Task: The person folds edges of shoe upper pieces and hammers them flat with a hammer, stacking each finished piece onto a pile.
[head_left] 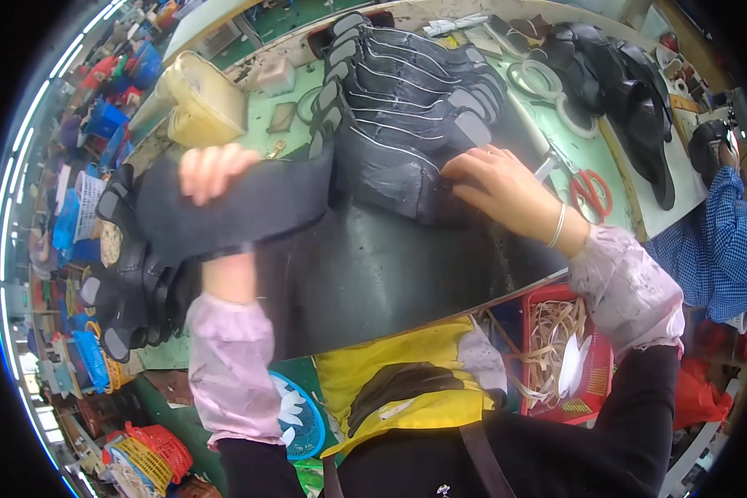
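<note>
My left hand (214,173) grips a wide black material piece (257,217) by its upper edge, fingers over the front; the hand is slightly blurred and its thumb is hidden. This piece is held above the left part of the dark work board (349,290). At the centre lies an overlapping row of black shoe uppers (398,170) with thin pale edge lines and grey end patches. My right hand (506,187) has its bent fingers closed at the right edge of the nearest upper. More black pieces (129,290) hang together at the table's left edge.
Scissors with red handles (591,195) and tape rolls (535,79) lie right of the row. A yellowish plastic container (203,100) stands back left. Black pieces (614,75) are heaped far right, near another person's blue checked sleeve (714,241). A red basket (539,407) holds strips below.
</note>
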The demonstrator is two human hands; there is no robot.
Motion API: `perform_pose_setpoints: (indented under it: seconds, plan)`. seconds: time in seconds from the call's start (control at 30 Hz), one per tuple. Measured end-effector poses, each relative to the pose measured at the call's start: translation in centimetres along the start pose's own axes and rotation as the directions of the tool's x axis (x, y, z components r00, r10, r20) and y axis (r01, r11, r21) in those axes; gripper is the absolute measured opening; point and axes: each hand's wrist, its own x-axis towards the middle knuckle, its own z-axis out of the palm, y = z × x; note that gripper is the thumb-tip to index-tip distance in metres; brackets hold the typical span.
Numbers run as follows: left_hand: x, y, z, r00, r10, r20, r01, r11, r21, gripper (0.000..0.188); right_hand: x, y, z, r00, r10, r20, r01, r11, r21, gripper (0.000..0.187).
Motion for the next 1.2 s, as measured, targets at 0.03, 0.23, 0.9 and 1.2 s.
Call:
perform_pose_setpoints:
  seconds: [0.03,0.23,0.9,1.2]
  plan:
    - [-0.2,2.1,0.4,0.997,0.006,-0.077,0.002,0.995,0.097,0.027,-0.3,-0.4,0.1,1.0,0.014,-0.028,-0.014,1.0,-0.023,0.023]
    - [-1.5,8.5,6.1,0.981,0.099,-0.168,0.021,0.801,0.598,0.032,-1.1,-1.0,0.6,0.995,0.025,-0.094,-0.03,0.998,-0.058,0.033]
    - [-11.1,-10.5,8.2,0.783,-0.339,-0.522,0.461,-0.246,0.852,0.024,-11.8,-0.9,-1.1,0.685,0.656,-0.316,-0.46,0.726,0.51,0.026]
    - [-10.6,-11.7,7.5,0.861,-0.258,-0.438,0.311,-0.414,0.856,0.025,-6.9,-9.5,-0.4,0.903,0.251,0.348,-0.373,0.86,0.347,0.023]
